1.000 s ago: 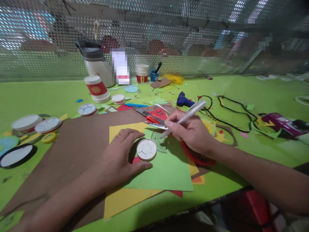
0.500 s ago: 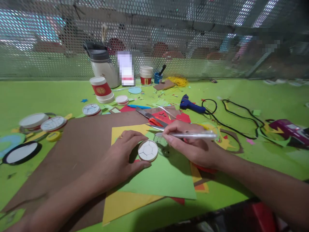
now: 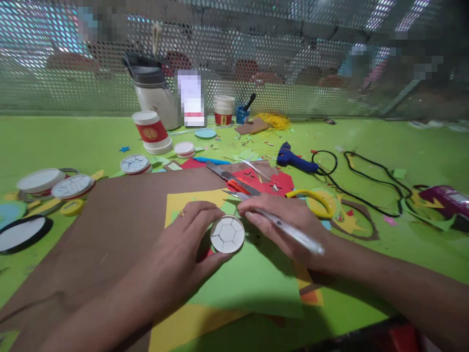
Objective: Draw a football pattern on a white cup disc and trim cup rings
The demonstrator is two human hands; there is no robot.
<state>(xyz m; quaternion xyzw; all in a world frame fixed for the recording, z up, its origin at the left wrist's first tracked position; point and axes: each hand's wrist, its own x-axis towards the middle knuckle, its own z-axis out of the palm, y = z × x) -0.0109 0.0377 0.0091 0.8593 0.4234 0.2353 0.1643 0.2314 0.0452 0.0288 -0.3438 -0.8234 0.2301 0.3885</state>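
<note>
Right hand point(image 3: 293, 215) fingers grip pen point(image 3: 289, 231), now lowered flat; left hand point(image 3: 183, 239) fingers still pinch disc point(image 3: 227, 234).

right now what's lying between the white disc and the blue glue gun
Head view: beyond the white disc, the right hand holding a pen, then red paper before the glue gun.

White disc point(image 3: 227, 234), hexagon-lined face up, lies flat at the green sheet's point(image 3: 252, 278) far edge. White pen point(image 3: 289, 231) slants low over the same edge.
</note>
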